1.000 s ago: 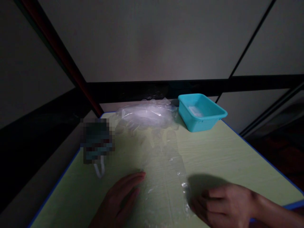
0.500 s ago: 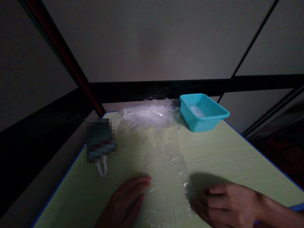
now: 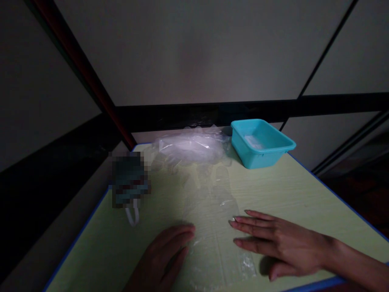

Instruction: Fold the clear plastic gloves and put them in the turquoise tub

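A clear disposable plastic glove (image 3: 212,215) lies flat on the table in front of me, its fingers pointing away. My left hand (image 3: 165,253) rests at the glove's left edge with its fingers stretched and the thumb a little apart, gripping nothing that I can see. On the other side, my right hand (image 3: 273,239) is spread palm down, its fingertips over the glove's right edge. Whether those fingertips press on the film I cannot tell. Crinkled film shows at the glove's lower right corner.
A crumpled pile of clear plastic gloves (image 3: 191,146) lies along the table's back edge. Right of it stands a turquoise plastic basket (image 3: 259,158) with something pale inside. At the left is a pixelated dark item (image 3: 130,178) with a white loop. Blue edging rims the pale table (image 3: 288,190).
My right hand has opened from a curled position at the glove's lower right edge and moved up, fingers now stretched out flat. My left hand has barely moved.
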The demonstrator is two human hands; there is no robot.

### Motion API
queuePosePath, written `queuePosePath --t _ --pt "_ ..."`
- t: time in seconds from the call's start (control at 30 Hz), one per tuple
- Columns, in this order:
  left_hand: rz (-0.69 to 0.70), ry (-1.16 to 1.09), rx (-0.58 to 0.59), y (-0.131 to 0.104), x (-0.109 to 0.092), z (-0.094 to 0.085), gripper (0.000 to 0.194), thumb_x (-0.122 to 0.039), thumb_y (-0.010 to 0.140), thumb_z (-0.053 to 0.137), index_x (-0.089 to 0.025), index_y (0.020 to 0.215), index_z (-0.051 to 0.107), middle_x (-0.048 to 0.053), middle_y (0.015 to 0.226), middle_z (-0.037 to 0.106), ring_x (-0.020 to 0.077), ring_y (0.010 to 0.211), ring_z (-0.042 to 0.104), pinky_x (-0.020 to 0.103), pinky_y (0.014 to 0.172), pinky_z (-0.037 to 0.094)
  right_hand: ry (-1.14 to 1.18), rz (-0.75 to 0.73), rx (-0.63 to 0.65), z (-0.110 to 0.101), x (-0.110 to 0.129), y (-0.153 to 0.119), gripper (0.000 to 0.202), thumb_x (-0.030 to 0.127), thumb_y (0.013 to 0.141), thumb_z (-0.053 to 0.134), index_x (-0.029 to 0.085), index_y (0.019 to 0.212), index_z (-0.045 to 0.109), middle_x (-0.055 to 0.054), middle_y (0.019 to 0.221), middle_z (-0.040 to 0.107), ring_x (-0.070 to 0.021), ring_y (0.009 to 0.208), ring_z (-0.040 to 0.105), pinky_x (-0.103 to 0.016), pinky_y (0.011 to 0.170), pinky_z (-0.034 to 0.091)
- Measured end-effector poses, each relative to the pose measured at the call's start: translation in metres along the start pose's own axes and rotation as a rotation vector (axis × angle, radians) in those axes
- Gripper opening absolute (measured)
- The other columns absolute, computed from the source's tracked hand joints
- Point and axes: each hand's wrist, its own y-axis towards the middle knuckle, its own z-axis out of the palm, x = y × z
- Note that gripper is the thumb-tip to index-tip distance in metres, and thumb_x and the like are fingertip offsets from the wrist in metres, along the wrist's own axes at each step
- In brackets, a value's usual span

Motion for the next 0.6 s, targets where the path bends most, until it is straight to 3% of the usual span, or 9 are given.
queuePosePath --t 0.13,0.23,0.33,0.43,0.5,0.6 --pt "-0.009 -0.006 0.008 0.000 0.000 0.000 0.027 -0.020 0.082 0.049 -0.026 0.107 0.057 -0.001 0.108 0.064 0.0136 0.097 0.061 0.023 0.087 0.048 -0.026 -0.018 0.014 -0.001 -0.001 -0.003 0.061 0.043 0.082 0.052 0.028 0.135 0.028 -0.011 0.145 0.004 -0.0276 0.130 0.012 -0.049 0.103 0.019" --pt "-0.011 -0.017 0.002 -0.001 0.000 0.001 0.028 -0.019 0.082 0.049 -0.027 0.108 0.056 -0.001 0.108 0.064 0.0131 0.098 0.060 0.023 0.087 0.048 -0.080 -0.053 0.003 -0.003 -0.001 -0.004 0.064 0.046 0.080 0.053 0.027 0.136 0.028 -0.012 0.145 0.003 -0.0298 0.131 0.011 -0.049 0.103 0.021" --pt "-0.031 -0.027 0.015 -0.001 -0.001 0.001 0.028 -0.018 0.083 0.049 -0.027 0.109 0.056 -0.001 0.109 0.063 0.0131 0.099 0.059 0.023 0.088 0.047 -0.177 -0.089 -0.063 -0.003 0.004 -0.003 0.055 0.043 0.083 0.051 0.018 0.131 0.038 -0.014 0.141 0.025 -0.0276 0.129 0.023 -0.044 0.103 0.026" --pt "-0.043 -0.030 0.005 -0.001 -0.001 0.001 0.027 -0.019 0.083 0.049 -0.028 0.108 0.056 -0.002 0.109 0.063 0.0126 0.100 0.059 0.023 0.089 0.047 -0.228 -0.106 -0.189 0.005 0.013 -0.001 0.028 0.028 0.090 0.041 0.015 0.108 0.058 -0.009 0.116 0.058 -0.0182 0.109 0.050 -0.031 0.093 0.040" --pt "-0.024 -0.024 0.005 0.000 -0.001 0.001 0.027 -0.020 0.083 0.050 -0.028 0.108 0.056 -0.003 0.109 0.063 0.0122 0.100 0.059 0.023 0.089 0.047 -0.229 -0.129 -0.266 0.015 0.018 0.000 0.027 0.021 0.091 0.036 0.015 0.094 0.062 -0.007 0.096 0.066 -0.0149 0.087 0.058 -0.027 0.079 0.045" --pt "0.000 -0.010 0.017 0.000 -0.001 0.000 0.027 -0.020 0.083 0.050 -0.027 0.109 0.055 -0.002 0.108 0.063 0.0119 0.100 0.059 0.023 0.089 0.046 -0.256 -0.191 -0.285 0.034 0.021 0.001 0.027 0.023 0.090 0.037 0.017 0.080 0.061 -0.005 0.075 0.066 -0.0141 0.068 0.057 -0.027 0.062 0.044"
